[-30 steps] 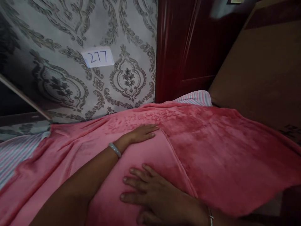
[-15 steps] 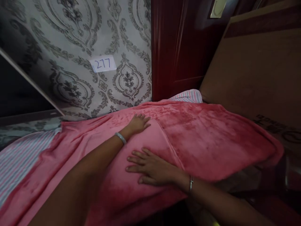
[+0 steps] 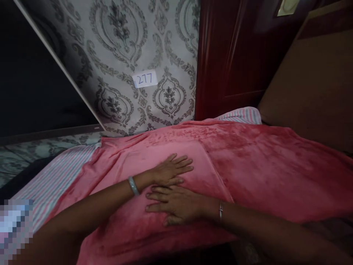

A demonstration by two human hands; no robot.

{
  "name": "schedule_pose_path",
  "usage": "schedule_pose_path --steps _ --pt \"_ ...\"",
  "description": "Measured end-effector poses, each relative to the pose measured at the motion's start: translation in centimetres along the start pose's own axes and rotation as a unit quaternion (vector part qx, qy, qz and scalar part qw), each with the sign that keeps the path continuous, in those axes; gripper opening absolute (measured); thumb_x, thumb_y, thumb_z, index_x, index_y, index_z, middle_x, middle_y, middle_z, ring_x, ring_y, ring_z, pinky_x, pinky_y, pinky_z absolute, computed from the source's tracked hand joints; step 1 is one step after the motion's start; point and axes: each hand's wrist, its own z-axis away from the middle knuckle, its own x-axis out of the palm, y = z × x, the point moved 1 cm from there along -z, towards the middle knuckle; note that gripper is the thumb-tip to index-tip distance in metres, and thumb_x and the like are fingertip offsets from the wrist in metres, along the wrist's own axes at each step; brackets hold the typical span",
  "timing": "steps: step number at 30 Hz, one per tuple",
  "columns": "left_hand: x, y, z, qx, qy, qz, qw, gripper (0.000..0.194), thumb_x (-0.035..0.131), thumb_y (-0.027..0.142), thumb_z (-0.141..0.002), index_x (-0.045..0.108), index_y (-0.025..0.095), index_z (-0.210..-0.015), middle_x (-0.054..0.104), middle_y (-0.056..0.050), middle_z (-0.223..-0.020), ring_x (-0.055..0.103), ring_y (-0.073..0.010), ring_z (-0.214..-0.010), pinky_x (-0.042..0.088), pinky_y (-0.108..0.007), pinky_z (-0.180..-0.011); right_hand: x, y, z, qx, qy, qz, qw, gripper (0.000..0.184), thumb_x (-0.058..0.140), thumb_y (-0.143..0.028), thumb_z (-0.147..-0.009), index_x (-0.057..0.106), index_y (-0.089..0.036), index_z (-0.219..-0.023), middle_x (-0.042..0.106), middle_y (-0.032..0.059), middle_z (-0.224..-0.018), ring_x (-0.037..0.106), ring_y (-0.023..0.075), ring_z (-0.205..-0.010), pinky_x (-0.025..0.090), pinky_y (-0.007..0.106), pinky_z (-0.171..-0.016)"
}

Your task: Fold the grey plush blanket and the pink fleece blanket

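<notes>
A plush pink-red blanket (image 3: 261, 165) spreads across the surface before me, with a folded part lying over its middle. On that folded part my left hand (image 3: 172, 170) rests palm down, fingers spread toward the right. Just below it my right hand (image 3: 179, 204) also lies flat on the blanket, its fingers apart and pointing left. The two hands nearly meet, right fingertips close to the left hand's heel. Neither grips the cloth. A pale bangle (image 3: 134, 186) circles my left wrist, and a thin bracelet (image 3: 221, 211) is on my right.
Striped cloth (image 3: 66, 173) shows beyond the blanket at left and at the back. Patterned wallpaper bears a paper card (image 3: 145, 78) reading 277. A dark screen (image 3: 41, 81) stands left, a red-brown door (image 3: 231, 55) behind, and a cardboard box (image 3: 311, 84) at right.
My left hand has come down the blanket toward me, closer to my right hand, which stays nearly in place. The view has shifted left, showing more of the dark screen.
</notes>
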Motion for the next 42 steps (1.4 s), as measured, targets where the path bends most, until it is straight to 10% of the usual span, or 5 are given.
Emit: schedule_pose_path --steps 16,25,34,42 --pt "-0.1 -13.5 -1.7 -0.17 0.076 0.059 0.981 0.067 0.025 0.062 -0.102 0.042 0.027 -0.157 0.037 -0.005 -0.166 0.023 -0.0241 -0.157 0.014 -0.046 -0.129 -0.4 0.5 0.4 0.029 -0.015 -0.055 0.998 0.059 0.046 -0.053 -0.105 0.036 -0.032 -0.16 0.023 0.003 -0.17 0.009 0.0207 -0.159 0.008 0.049 -0.129" --pt "-1.7 -9.4 -0.8 -0.202 0.139 -0.085 0.966 0.059 0.038 0.049 -0.102 0.05 0.019 -0.151 0.046 -0.016 -0.159 0.038 -0.0337 -0.15 0.019 -0.059 -0.126 -0.3 0.3 0.6 0.031 -0.036 -0.059 0.997 0.059 0.044 -0.054 -0.106 0.036 -0.031 -0.16 0.023 0.005 -0.17 0.011 0.021 -0.159 0.006 0.048 -0.129" --pt "-1.6 1.7 7.9 -0.02 0.072 0.075 0.994 0.058 0.036 0.057 -0.104 0.044 0.032 -0.155 0.043 -0.002 -0.163 0.031 -0.0203 -0.154 0.018 -0.043 -0.13 -0.2 -2.7 -7.3 -0.073 -0.048 -0.037 0.996 0.055 0.047 -0.046 -0.106 0.043 -0.026 -0.157 0.035 0.0048 -0.166 0.021 0.0197 -0.157 0.018 0.041 -0.129" --pt "0.7 -4.8 10.6 -0.112 0.069 -0.018 0.991 0.064 0.04 0.061 -0.101 0.032 0.036 -0.16 0.024 -0.004 -0.171 0.014 -0.0273 -0.159 0.001 -0.059 -0.128 3.1 -2.4 -8.9 -0.091 -0.043 -0.009 0.995 0.057 0.05 -0.049 -0.105 0.04 -0.03 -0.158 0.026 0.004 -0.169 0.013 0.0196 -0.159 0.009 0.046 -0.13"
